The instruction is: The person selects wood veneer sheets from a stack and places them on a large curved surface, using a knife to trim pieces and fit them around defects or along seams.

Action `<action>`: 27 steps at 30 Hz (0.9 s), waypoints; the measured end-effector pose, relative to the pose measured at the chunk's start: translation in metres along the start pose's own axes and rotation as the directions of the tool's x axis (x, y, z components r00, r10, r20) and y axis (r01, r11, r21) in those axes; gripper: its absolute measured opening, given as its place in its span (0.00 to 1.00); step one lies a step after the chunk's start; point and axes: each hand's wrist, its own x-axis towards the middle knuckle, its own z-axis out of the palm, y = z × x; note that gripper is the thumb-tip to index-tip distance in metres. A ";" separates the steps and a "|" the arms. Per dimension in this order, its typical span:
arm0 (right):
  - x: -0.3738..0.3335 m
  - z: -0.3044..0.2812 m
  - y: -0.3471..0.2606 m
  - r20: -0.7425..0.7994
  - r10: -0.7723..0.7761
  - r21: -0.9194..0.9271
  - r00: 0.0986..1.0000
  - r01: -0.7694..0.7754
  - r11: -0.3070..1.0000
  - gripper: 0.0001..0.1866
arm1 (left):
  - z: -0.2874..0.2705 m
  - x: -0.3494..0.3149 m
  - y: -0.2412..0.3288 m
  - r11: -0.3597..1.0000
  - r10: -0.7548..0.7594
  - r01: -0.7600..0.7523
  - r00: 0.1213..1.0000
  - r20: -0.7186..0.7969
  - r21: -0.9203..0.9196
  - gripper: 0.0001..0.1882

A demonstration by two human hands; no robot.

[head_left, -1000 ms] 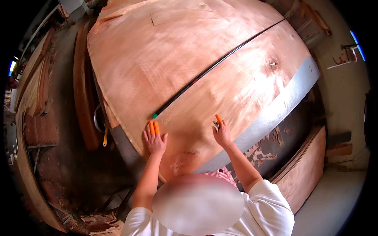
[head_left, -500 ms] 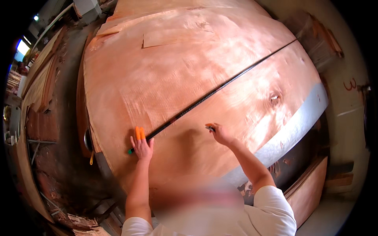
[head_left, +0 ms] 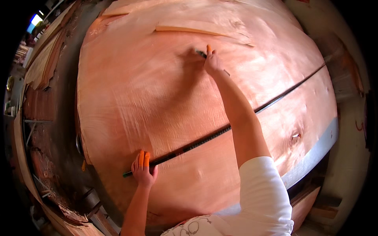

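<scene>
A long, thin dark rod [head_left: 206, 138] lies slantwise across a wide reddish-tan wood veneer sheet [head_left: 106, 98]. Near the rod's green-tipped left end, my left hand [head_left: 144, 172] is closed over it, with orange covers on two fingers. My right arm reaches forward across the rod. In my right hand [head_left: 213, 63], also with an orange finger cover, is a small dark knife-like tool [head_left: 201, 53], its tip blurred. That hand is over the far half of the sheet, just short of a narrow veneer strip [head_left: 189, 28] with a raised near edge.
A pale grey band [head_left: 311, 159] runs along the sheet's right edge, near a knothole [head_left: 296, 135]. Stacked wood sheets [head_left: 45, 63] stand at the left, beyond a dark gap. A pale wall [head_left: 346, 157] bounds the right side.
My right hand has gone from the near side of the rod to far beyond it, carrying the tool. My left hand stays by the rod's left end. The whole view has shifted.
</scene>
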 end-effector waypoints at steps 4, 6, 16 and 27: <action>0.073 0.008 -0.010 -0.078 0.029 -0.001 0.997 -0.029 1.000 0.32 | 0.003 0.007 -0.003 0.999 0.012 -0.013 0.999 0.032 0.035 0.26; 0.102 0.005 -0.010 -0.180 0.011 -0.061 0.984 -0.023 0.998 0.31 | 0.005 0.010 -0.005 0.999 0.019 -0.019 1.000 0.010 0.025 0.25; 0.120 0.023 0.018 -0.129 -0.145 -0.238 0.981 0.111 0.965 0.15 | 0.010 0.008 -0.005 0.999 0.024 -0.023 1.000 -0.019 0.027 0.25; -0.225 -0.103 0.065 0.027 -0.309 0.173 0.951 0.300 0.938 0.13 | -0.013 -0.004 0.001 0.998 -0.018 0.014 0.997 -0.078 -0.060 0.26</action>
